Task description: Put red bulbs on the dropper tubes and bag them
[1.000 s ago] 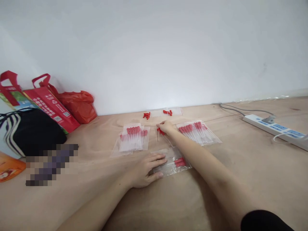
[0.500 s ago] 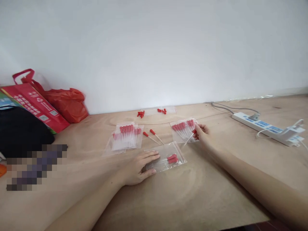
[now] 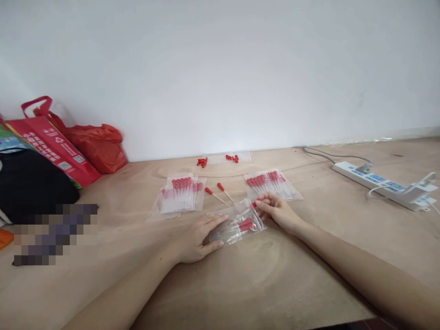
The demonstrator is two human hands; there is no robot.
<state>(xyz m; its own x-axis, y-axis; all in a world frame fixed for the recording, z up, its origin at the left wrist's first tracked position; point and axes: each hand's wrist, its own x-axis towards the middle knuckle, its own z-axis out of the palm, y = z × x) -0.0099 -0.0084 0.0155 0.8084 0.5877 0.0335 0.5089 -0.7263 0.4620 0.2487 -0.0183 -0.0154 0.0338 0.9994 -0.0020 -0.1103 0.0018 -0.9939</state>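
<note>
My left hand [image 3: 202,236] lies with fingers stretched out and thumb apart over the left end of a clear zip bag [image 3: 227,234]. Inside that bag are red-bulbed droppers [image 3: 246,224]. At the bag's upper right end, my right hand [image 3: 275,211] pinches a dropper [image 3: 254,204] by its red bulb; its tube points left, over or into the bag, I cannot tell which. Two loose droppers, one with its red bulb nearer me [image 3: 208,190] and one farther right [image 3: 220,186], lie beyond the bag. A filled bag of droppers [image 3: 257,180] rests just past my right hand.
Stacked bags of droppers [image 3: 181,195] lie left of centre. Small red rubber bulbs [image 3: 202,162] and a clear bag [image 3: 244,157] are near the wall. A white power strip [image 3: 381,183] with cables is at right. Red bags [image 3: 99,146] and a black item [image 3: 34,188] stand at left.
My right hand has moved left and nearer me, bringing the dropper from the filled bag to the open end of the clear bag. My left hand has stayed put.
</note>
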